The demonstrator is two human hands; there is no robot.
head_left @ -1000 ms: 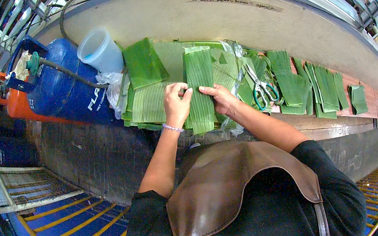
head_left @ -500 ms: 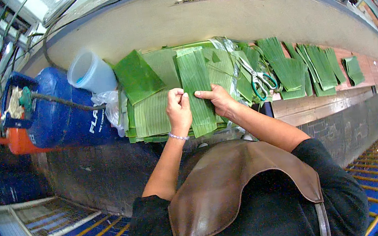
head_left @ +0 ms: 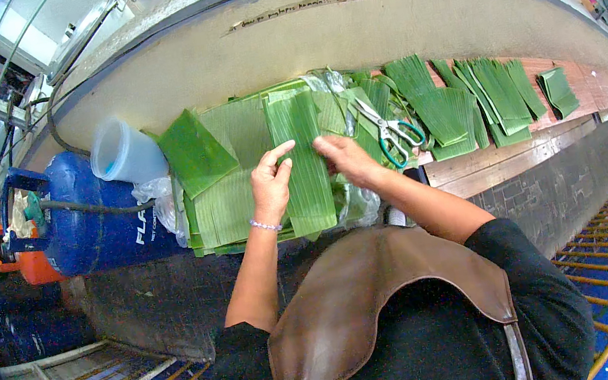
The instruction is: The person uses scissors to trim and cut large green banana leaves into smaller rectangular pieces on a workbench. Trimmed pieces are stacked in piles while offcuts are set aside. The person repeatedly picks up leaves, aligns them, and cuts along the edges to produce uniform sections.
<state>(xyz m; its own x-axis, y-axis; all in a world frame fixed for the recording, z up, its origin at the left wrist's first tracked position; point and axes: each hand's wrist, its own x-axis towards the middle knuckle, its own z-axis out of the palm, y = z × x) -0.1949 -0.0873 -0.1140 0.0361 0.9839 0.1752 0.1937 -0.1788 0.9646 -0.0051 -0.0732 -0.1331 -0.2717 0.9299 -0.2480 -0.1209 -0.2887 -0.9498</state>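
A long cut banana leaf piece (head_left: 304, 182) lies lengthwise in front of me, on top of wider banana leaf sheets (head_left: 224, 206). At its left edge is my left hand (head_left: 272, 187), with thumb and forefinger a little apart and their tips by the leaf. My right hand (head_left: 350, 159) closes on the piece's right edge; motion blurs its fingers, and those under the leaf are hidden. Just right of that hand, scissors (head_left: 392, 130) with green-and-white handles rest on leaves and clear plastic. A darker square of leaf (head_left: 196, 152) lies on the pile's left side.
Several stacks of cut leaves (head_left: 494, 95) run along the wooden bench (head_left: 504, 160) to the right. Left of the pile stand a translucent plastic tub (head_left: 127, 153), a crumpled plastic bag (head_left: 160, 200) and a blue gas cylinder (head_left: 91, 214) with a hose. A beige wall (head_left: 282, 44) rises behind.
The view has shifted, so the bench things sit further left. My left finger and thumb have parted from their pinch. My right hand has moved at the leaf's edge, its fingers more curled.
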